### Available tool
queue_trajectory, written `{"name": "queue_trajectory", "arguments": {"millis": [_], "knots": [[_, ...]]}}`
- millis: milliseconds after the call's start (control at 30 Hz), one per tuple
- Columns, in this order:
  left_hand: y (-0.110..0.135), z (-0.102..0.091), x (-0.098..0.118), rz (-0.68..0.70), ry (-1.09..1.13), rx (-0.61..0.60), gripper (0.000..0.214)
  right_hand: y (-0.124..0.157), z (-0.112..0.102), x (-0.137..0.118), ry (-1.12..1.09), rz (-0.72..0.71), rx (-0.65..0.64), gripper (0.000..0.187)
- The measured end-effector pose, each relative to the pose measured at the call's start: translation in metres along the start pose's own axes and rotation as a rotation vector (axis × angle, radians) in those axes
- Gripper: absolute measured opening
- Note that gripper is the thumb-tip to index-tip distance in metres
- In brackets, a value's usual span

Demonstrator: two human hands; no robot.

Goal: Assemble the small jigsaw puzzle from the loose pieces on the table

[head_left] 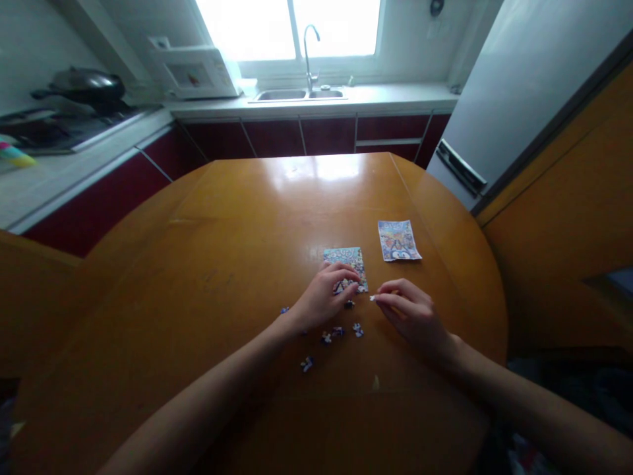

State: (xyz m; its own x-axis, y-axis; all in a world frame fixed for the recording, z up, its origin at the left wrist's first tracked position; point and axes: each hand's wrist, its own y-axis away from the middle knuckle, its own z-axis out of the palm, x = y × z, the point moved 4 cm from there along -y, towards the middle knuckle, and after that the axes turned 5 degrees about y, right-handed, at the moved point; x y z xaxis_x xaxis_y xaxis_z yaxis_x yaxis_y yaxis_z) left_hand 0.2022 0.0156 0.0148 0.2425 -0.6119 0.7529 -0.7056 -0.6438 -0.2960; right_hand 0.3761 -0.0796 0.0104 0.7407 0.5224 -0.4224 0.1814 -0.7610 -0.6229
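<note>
A small, partly built jigsaw puzzle (343,258) lies on the round wooden table (222,264). My left hand (324,297) rests on the puzzle's lower edge, fingers curled and pressing on the pieces. My right hand (413,313) sits just right of the puzzle and pinches a small puzzle piece (372,298) between thumb and fingertips. Several loose pieces (339,332) lie scattered on the table below my left hand, one further piece (307,363) nearer me.
A printed picture card (398,240) lies to the right of the puzzle. Behind the table runs a counter with a sink (297,94), a microwave (195,71) and a wok (86,86) on the stove. A fridge (514,92) stands at the right.
</note>
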Motion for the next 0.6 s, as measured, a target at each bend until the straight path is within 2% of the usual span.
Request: {"name": "queue_trajectory", "arguments": {"millis": [67,200,400,600], "knots": [[0.001,0.001,-0.007,0.05,-0.166,-0.003,0.018,-0.002,0.001,0.003,0.093,-0.041,-0.022,0.016],[0.006,0.008,-0.011,0.149,-0.342,-0.137,0.031,-0.007,0.015,0.002,0.232,-0.105,-0.112,0.018],[0.008,0.007,-0.014,0.149,-0.38,-0.182,0.036,-0.007,0.032,0.003,0.297,-0.115,-0.228,0.021],[0.009,0.009,-0.017,0.168,-0.361,-0.176,0.038,-0.006,0.026,0.0,0.304,-0.147,-0.176,0.018]]}}
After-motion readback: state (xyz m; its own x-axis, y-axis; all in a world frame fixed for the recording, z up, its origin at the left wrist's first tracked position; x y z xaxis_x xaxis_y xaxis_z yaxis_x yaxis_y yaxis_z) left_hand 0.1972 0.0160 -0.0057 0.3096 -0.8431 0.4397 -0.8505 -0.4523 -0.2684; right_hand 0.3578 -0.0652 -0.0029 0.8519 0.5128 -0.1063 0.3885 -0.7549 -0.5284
